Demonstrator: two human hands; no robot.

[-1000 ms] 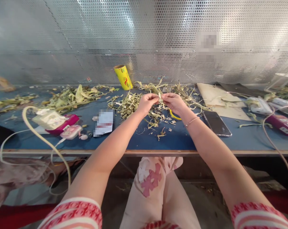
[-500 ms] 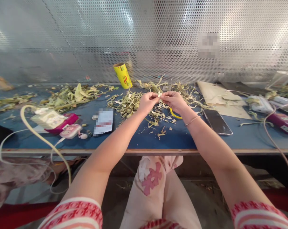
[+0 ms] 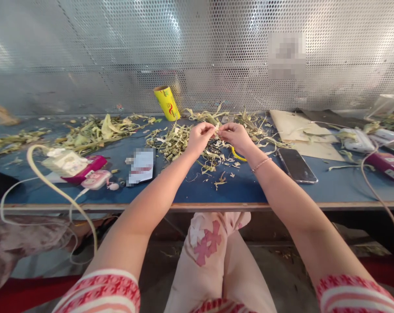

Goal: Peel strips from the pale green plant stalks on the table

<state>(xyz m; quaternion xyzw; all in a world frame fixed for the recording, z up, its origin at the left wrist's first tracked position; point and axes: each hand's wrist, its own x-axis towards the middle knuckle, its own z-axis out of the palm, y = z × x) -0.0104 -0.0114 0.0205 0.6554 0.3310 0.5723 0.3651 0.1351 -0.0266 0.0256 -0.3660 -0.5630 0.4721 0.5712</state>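
Note:
My left hand (image 3: 199,138) and my right hand (image 3: 236,136) meet fingertip to fingertip over the middle of the blue table. Both pinch one small pale strip of dried plant (image 3: 217,127), which shows between the fingers. Just under and behind them spreads a pile of pale green dried plant strips (image 3: 175,141), with loose scraps (image 3: 221,179) lying nearer to me. Partly hidden by my right hand is a yellow ring (image 3: 238,154), whose kind I cannot make out.
A yellow cardboard tube (image 3: 167,103) stands tilted at the back. Left are another plant heap (image 3: 95,134), a power adapter with cable (image 3: 66,161) and a phone-like object (image 3: 141,167). Right lie a dark phone (image 3: 297,166), brown cardboard (image 3: 317,150) and a magenta box (image 3: 388,166). A perforated metal panel (image 3: 197,52) rises behind.
My hands have shifted slightly left, still pinching the small strip between them. The things on the table stay where they were.

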